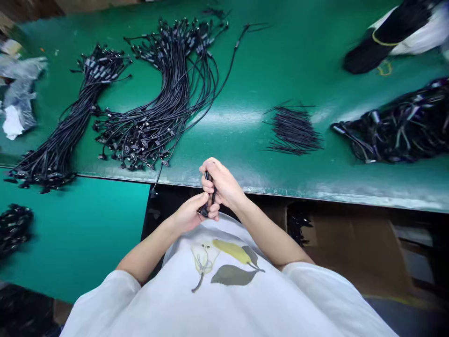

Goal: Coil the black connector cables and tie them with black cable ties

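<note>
Currently: one looped black cable [213, 193], clamped by left hand [190, 213] and right hand [223, 186] together, near green table [242, 154], best kept snug and even.

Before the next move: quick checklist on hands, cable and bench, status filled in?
1. Right hand closed on the folded black cable: ok.
2. Left hand at the cable's lower end: ok, fingers at the connector.
3. Folded cable fastened: cannot tell, fingers cover much of it.
4. Thin black strips laid out: ok, heaped on the green table, beyond and right of the hands.
5. Large cable pile wholly on the table: not ok, one end hangs over the near edge.
</note>
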`<state>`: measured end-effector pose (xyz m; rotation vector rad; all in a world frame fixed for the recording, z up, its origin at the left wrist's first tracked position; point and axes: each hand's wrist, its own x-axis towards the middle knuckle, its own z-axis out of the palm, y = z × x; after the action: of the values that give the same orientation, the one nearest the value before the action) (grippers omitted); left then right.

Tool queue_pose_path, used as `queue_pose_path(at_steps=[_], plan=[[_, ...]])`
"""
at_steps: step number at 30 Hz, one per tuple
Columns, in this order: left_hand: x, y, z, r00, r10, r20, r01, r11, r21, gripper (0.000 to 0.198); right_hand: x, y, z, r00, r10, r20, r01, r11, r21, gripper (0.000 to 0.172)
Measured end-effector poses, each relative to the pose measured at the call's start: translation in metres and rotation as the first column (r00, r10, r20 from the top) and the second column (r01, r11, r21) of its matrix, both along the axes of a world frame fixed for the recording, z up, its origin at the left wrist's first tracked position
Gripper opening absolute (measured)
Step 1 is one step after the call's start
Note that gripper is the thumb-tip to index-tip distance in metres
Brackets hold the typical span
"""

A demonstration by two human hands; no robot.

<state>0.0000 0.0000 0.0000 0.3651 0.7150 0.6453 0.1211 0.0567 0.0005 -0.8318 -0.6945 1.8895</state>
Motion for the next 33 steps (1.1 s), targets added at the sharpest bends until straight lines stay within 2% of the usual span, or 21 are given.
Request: queue_pose_path(at_steps=[2,4,6,7,8,9,10,11,13,14,15,17,18,21,23,25,27,28,30,31,33], plan=[[0.005,-0.001,-0.001,0.998,0.004,0.059,-0.002,0.999,-0.045,0.034,-0.002,-0.001,-0.001,0.999,0.024,-0.042,-0.026,0.998,-0.057,0.044],[0.008,-0.002,-0.003,0.997,0.01,0.079,-0.006,0.998,-0.057,0.032,0.003,0.001,-0.002,1.0,0.021,-0.004,-0.021,1.0,-0.01,0.044],[0.009,-0.001,-0.004,0.997,0.019,0.073,-0.017,0.999,-0.03,0.031,0.018,0.004,-0.003,0.994,-0.013,0.104,-0.001,0.991,0.131,0.04],[0.008,0.0,-0.005,0.999,0.021,0.04,-0.021,1.0,-0.001,0.032,0.029,0.005,-0.003,0.975,-0.08,0.208,0.022,0.964,0.263,0.036],[0.006,0.002,-0.006,1.0,0.017,-0.015,-0.017,0.999,0.033,0.034,0.041,0.006,-0.003,0.926,-0.182,0.33,0.021,0.9,0.436,0.032],[0.004,0.004,-0.007,0.997,0.006,-0.083,0.0,0.997,0.072,0.036,0.053,0.005,-0.002,0.845,-0.297,0.444,-0.047,0.786,0.616,0.027],[0.002,0.006,-0.007,0.987,-0.017,-0.159,0.036,0.992,0.119,0.038,0.064,0.003,-0.001,0.742,-0.404,0.534,-0.198,0.63,0.751,0.024],[0.0,0.009,-0.007,0.968,-0.059,-0.243,0.102,0.981,0.168,0.04,0.074,-0.001,0.0,0.634,-0.493,0.595,-0.395,0.455,0.798,0.023],[-0.003,0.014,-0.007,0.881,-0.182,-0.437,0.316,0.913,0.258,0.041,0.087,-0.013,0.001,0.453,-0.598,0.661,-0.744,0.154,0.65,0.024],[-0.003,0.015,-0.006,0.809,-0.235,-0.539,0.441,0.849,0.291,0.041,0.089,-0.019,0.0,0.378,-0.627,0.681,-0.841,0.074,0.536,0.024],[-0.002,0.017,-0.004,0.725,-0.269,-0.634,0.556,0.772,0.309,0.04,0.091,-0.025,-0.002,0.31,-0.645,0.698,-0.899,0.04,0.436,0.024],[0.002,0.018,-0.001,0.577,-0.284,-0.766,0.712,0.634,0.302,0.038,0.092,-0.034,-0.008,0.199,-0.663,0.722,-0.948,0.058,0.314,0.024],[0.004,0.018,0.001,0.528,-0.277,-0.803,0.753,0.59,0.292,0.037,0.093,-0.036,-0.011,0.164,-0.664,0.73,-0.955,0.078,0.285,0.025],[0.013,0.02,0.0,0.438,-0.214,-0.873,0.798,0.54,0.268,0.031,0.099,-0.039,-0.021,0.116,-0.681,0.723,-0.952,0.132,0.278,0.029],[0.021,0.023,-0.004,0.399,-0.123,-0.909,0.81,0.511,0.286,0.028,0.105,-0.039,-0.026,0.096,-0.687,0.72,-0.947,0.16,0.278,0.031],[0.028,0.027,-0.011,0.38,-0.064,-0.923,0.828,0.468,0.309,0.027,0.109,-0.04,-0.027,0.084,-0.679,0.73,-0.947,0.173,0.271,0.031],[0.034,0.031,-0.016,0.384,-0.078,-0.92,0.837,0.45,0.311,0.031,0.115,-0.037,-0.025,0.108,-0.657,0.746,-0.941,0.174,0.29,0.031],[0.036,0.032,-0.018,0.401,-0.107,-0.91,0.827,0.47,0.309,0.033,0.121,-0.033,-0.023,0.139,-0.641,0.755,-0.93,0.177,0.321,0.03],[0.036,0.034,-0.02,0.485,-0.177,-0.856,0.753,0.582,0.307,0.036,0.142,-0.02,-0.017,0.203,-0.614,0.763,-0.881,0.225,0.416,0.03],[0.036,0.034,-0.02,0.555,-0.196,-0.809,0.679,0.669,0.304,0.037,0.157,-0.011,-0.015,0.198,-0.62,0.759,-0.831,0.304,0.466,0.03],[0.036,0.036,-0.017,0.706,-0.182,-0.684,0.477,0.837,0.269,0.039,0.197,0.011,-0.015,0.047,-0.646,0.762,-0.646,0.562,0.517,0.032]])
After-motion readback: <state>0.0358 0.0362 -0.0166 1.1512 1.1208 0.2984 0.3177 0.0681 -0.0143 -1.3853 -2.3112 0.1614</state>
